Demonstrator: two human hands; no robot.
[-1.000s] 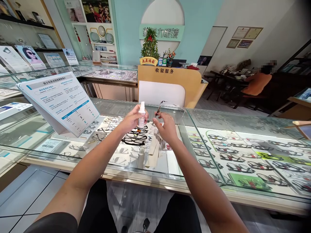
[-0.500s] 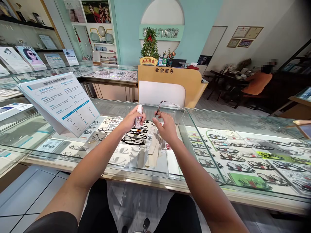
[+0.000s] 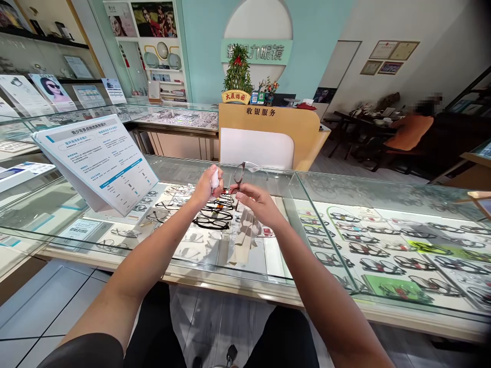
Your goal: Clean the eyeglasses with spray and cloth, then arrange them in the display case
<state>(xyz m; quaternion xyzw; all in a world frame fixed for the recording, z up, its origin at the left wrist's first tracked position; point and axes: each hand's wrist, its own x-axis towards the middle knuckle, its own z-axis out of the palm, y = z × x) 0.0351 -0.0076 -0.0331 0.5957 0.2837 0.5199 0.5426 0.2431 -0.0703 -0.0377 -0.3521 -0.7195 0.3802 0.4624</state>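
Note:
My left hand [image 3: 204, 190] is closed round a small white spray bottle [image 3: 215, 178], tilted with its nozzle toward the glasses. My right hand [image 3: 258, 205] pinches a pair of thin-framed glasses [image 3: 245, 171], held up above the glass counter [image 3: 161, 168] with a lens close to the bottle. Both hands hover over the middle of the display case. A beige cloth strip [image 3: 244, 237] lies on the glass just below my right hand.
A slanted information board [image 3: 97, 158] stands on the counter at left. Several dark frames [image 3: 213, 214] lie in the case under my hands, more at right. A wooden cashier desk [image 3: 268, 133] is behind. A person in orange [image 3: 412, 130] sits at far right.
My left hand tipped the spray bottle over toward the glasses and lowered it. My right hand turned the glasses and brought them left, closer to the bottle.

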